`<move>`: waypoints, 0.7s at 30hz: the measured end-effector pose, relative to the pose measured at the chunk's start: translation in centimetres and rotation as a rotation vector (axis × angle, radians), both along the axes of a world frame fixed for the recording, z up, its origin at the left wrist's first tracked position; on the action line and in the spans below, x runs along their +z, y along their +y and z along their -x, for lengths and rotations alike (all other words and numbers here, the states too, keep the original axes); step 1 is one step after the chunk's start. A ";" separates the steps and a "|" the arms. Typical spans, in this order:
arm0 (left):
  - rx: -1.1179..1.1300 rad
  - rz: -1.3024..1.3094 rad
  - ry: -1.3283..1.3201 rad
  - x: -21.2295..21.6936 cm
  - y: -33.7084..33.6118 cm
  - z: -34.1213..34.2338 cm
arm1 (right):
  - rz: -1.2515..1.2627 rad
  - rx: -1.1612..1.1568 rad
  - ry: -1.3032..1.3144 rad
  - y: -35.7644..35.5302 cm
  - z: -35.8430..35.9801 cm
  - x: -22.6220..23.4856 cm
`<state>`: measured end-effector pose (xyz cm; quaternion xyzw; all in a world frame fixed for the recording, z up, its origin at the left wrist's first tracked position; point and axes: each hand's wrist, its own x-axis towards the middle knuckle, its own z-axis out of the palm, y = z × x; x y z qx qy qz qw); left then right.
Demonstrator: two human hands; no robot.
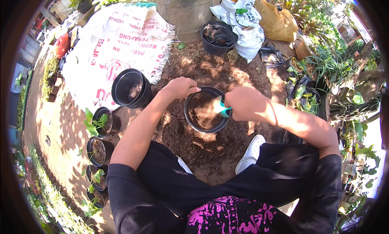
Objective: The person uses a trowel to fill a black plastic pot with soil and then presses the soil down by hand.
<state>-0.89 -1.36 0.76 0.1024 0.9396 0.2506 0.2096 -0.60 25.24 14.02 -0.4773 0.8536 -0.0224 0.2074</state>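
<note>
A round black plastic plant pot [189, 117] stands on the loose dark soil [182, 143] in front of me, with brown soil inside it. My left hand [183, 87] is closed on the pot's far left rim, thumb and fingers pinching the edge. At the right side of the pot, my right hand [246, 104] is wrapped round a small hand trowel [222, 108]. Part of the trowel shows teal over the pot's opening; its handle is hidden in my fist, and its tip is hard to make out against the soil.
Stacked black pots [129, 88] stand at the left, beside a white printed sack [117, 43]. Several potted seedlings [99, 151] line the left. Farther off are another black pot [217, 47], a white plastic bag [247, 41] and a tan sack [277, 21]. Plants [324, 59] crowd the right.
</note>
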 end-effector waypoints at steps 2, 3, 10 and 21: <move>-0.023 -0.028 -0.056 0.2 0.8 0.9 | -0.101 -0.085 0.017 0.3 -0.1 -3.6; -0.029 0.010 0.021 -0.4 0.7 0.7 | -0.162 -0.062 0.014 -0.2 -0.2 -3.1; -0.005 0.069 0.038 -0.7 -0.2 -0.1 | 0.002 0.028 0.032 -0.1 -0.1 1.3; -0.011 0.043 0.113 -1.5 -0.9 -0.9 | 0.092 -0.119 -0.130 0.0 1.1 -0.6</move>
